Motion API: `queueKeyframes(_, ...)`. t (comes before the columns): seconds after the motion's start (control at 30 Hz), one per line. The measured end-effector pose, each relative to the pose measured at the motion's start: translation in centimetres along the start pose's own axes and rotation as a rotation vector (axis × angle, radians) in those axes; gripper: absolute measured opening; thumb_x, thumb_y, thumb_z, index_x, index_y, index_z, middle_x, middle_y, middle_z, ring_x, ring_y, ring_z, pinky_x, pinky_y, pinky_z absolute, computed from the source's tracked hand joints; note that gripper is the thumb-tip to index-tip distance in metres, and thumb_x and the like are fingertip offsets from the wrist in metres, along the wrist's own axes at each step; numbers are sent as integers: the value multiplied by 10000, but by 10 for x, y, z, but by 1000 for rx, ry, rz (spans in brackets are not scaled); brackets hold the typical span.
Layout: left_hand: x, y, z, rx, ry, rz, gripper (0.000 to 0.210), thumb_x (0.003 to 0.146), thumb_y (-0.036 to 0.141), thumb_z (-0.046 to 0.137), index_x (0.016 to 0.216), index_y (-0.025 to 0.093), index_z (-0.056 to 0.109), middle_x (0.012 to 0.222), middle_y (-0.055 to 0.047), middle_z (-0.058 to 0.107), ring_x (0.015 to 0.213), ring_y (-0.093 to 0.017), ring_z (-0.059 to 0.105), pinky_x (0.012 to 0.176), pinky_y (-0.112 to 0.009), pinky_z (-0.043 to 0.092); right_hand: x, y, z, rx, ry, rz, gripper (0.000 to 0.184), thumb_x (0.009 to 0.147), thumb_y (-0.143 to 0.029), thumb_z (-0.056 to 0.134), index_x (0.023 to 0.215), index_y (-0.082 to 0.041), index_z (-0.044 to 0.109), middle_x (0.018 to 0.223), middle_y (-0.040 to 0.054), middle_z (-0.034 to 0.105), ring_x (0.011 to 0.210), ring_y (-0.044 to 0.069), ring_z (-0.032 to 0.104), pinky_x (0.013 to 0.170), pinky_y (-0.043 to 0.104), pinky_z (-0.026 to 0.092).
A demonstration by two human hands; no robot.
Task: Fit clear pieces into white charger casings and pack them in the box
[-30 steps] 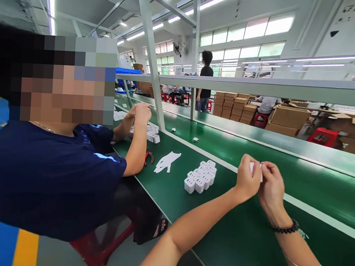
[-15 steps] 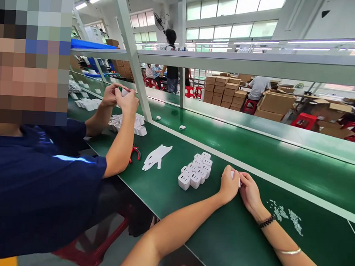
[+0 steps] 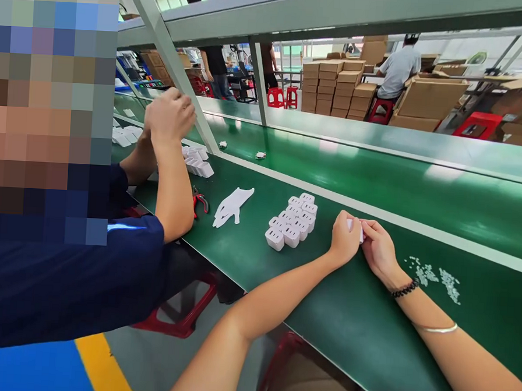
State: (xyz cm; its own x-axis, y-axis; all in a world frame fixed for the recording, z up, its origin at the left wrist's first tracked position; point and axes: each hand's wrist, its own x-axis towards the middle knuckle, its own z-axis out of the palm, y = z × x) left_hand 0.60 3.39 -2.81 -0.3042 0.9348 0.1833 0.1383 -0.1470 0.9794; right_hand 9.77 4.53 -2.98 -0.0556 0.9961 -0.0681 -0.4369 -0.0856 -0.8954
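My left hand is closed around a small white block, mostly hidden by the fingers, that resembles a charger housing. My right hand meets it from the right, thumb and fingertips pinched together against its edge. Whether a tiny part sits in that pinch cannot be made out. Left of my hands stands a tight group of white charger housings with dark slots in their tops. Small translucent pieces lie scattered beyond my right wrist.
A white glove and red-handled pliers lie to the left. A co-worker's raised hand is near a slanted post and more white housings. Behind a pale strip runs a green belt carrying two small white parts.
The view has tilted down, so the bench sits higher in the picture. My hands stay together at the white block. The co-worker's hands have risen and turned.
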Motion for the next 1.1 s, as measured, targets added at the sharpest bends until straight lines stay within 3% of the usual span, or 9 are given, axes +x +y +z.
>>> queueKeyframes(0.43, 3, 0, 0, -29, -13, 2, 138, 900, 204, 490, 770, 196, 444, 725, 10, 519, 722, -132, 517, 682, -257, 405, 1, -2, 2, 35, -2, 16, 310, 581, -367, 883, 689, -167, 672, 619, -29, 515, 591, 91, 410, 549, 225, 336)
queueKeyframes(0.87, 13, -5, 2, -153, -51, -75, 121, 857, 211, 510, 749, 194, 458, 700, 20, 522, 659, -119, 503, 616, -243, 383, 2, 1, 1, -129, 13, -76, 316, 657, -423, 809, 719, -178, 619, 637, -45, 506, 581, 95, 413, 556, 243, 345)
queueKeyframes(1.1, 29, -15, -1, -197, -168, -100, 127, 847, 239, 501, 744, 195, 439, 639, 32, 522, 566, -102, 511, 526, -219, 381, 9, 5, 1, -165, -1, -94, 341, 672, -438, 801, 708, -181, 579, 622, -49, 491, 575, 93, 411, 553, 244, 355)
